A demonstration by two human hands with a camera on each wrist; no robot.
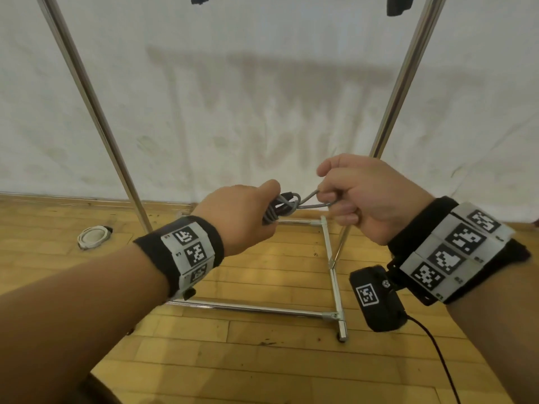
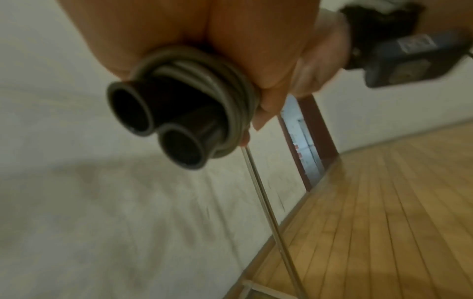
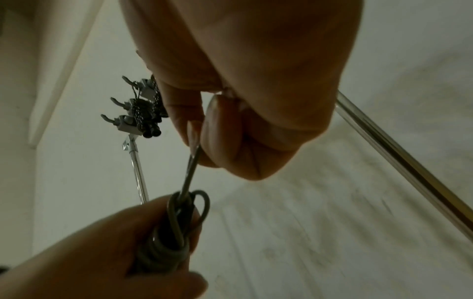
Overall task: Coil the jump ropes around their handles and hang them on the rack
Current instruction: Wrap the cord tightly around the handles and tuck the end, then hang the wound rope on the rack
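Note:
My left hand (image 1: 248, 211) grips a grey jump rope (image 1: 280, 208) coiled around its two dark handles (image 2: 158, 121), whose round ends stick out below the fist. My right hand (image 1: 350, 193) pinches a loop of the rope's free end (image 1: 313, 201) and holds it taut just right of the coil. In the right wrist view the cord (image 3: 190, 174) runs from my fingertips (image 3: 194, 133) down into the coil (image 3: 174, 232) in the left hand (image 3: 107, 252). The metal rack (image 1: 96, 106) stands in front of me, and another coiled rope (image 3: 145, 113) hangs on its hooks.
The rack's uprights (image 1: 408, 77) rise on both sides of my hands, and its base bars (image 1: 332, 263) lie on the wooden floor. A white sheet (image 1: 262, 97) covers the wall behind. A round white fitting (image 1: 94, 236) sits in the floor at left.

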